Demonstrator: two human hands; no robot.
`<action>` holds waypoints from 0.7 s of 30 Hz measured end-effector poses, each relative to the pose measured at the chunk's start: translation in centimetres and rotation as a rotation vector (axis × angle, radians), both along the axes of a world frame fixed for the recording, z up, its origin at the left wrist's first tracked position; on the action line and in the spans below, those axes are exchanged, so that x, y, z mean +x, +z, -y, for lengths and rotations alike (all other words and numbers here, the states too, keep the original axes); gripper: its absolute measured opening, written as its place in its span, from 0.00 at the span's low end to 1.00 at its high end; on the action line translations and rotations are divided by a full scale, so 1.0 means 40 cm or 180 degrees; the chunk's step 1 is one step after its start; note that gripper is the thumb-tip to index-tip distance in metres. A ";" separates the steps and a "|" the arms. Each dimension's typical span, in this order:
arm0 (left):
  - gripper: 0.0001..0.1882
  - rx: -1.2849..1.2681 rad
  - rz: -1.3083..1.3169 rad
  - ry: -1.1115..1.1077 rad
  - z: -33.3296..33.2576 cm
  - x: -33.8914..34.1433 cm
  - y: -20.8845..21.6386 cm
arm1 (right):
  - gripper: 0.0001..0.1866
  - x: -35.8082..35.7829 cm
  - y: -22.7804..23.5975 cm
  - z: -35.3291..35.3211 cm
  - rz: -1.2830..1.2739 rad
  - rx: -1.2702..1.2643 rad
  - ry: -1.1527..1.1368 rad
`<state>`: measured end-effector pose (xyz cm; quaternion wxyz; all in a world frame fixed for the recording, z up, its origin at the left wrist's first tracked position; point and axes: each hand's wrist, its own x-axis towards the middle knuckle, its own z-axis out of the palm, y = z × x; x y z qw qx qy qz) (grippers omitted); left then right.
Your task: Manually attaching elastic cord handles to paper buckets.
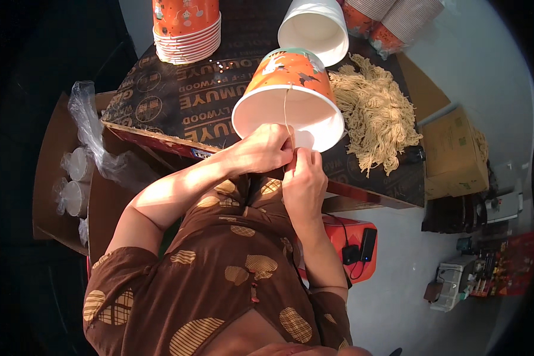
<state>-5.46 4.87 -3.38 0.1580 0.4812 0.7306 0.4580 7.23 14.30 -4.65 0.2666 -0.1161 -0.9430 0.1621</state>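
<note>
An orange paper bucket with a white inside lies tilted on its side, its open mouth toward me, at the near edge of a dark board table. A thin beige string runs down from its rim to my hands. My left hand is closed at the bucket's lower rim, pinching the string. My right hand sits just below and right of it, fingers pinched on the same string. Both hands touch each other under the rim.
A heap of beige strings lies right of the bucket. A stack of orange buckets stands far left, more lie stacked at the far right. Cardboard boxes sit at left and right. A red box is below.
</note>
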 end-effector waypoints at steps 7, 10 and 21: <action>0.07 -0.0281 0.0430 0.0155 -0.005 0.003 0.024 | 0.14 -0.006 -0.017 0.017 -0.0710 -0.0309 -0.0057; 0.07 -0.0218 0.0344 0.0210 -0.008 0.002 0.019 | 0.12 -0.004 -0.033 0.002 -0.0491 -0.0425 0.0108; 0.08 -0.0293 0.0576 0.0137 -0.008 -0.004 0.022 | 0.07 -0.012 -0.029 -0.005 -0.0362 -0.1202 -0.0016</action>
